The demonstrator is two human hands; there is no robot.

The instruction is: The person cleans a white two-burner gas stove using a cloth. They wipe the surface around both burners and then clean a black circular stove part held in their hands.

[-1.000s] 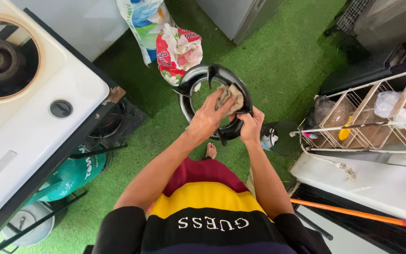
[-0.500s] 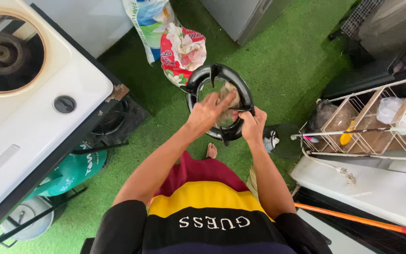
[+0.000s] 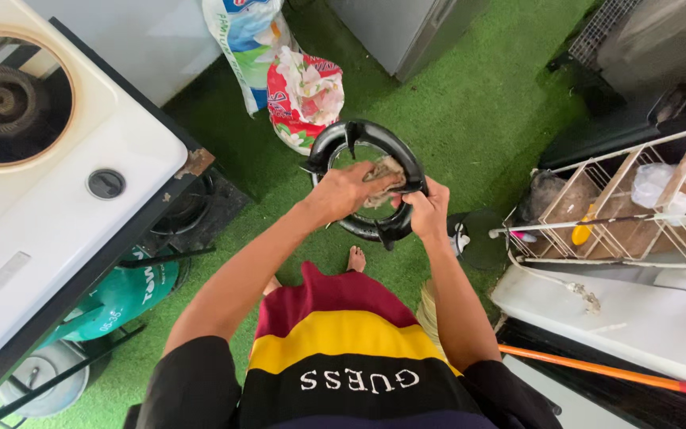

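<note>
Left hand (image 3: 343,191) presses rag (image 3: 383,176) onto black ring (image 3: 367,181), held mid-air over green turf (image 3: 478,111); right hand (image 3: 429,210) clamps rim. Best: steady ring, rub along curve, turn gradually.

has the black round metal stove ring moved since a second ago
Cannot tell; the camera shifted, and the black round metal stove ring sits about as near the red-and-white printed bag.

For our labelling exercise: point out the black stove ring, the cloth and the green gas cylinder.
black stove ring (image 3: 323,147), head view, on its upper left curve
cloth (image 3: 384,171), head view, on its crumpled middle
green gas cylinder (image 3: 117,298), head view, on its rounded side
</note>
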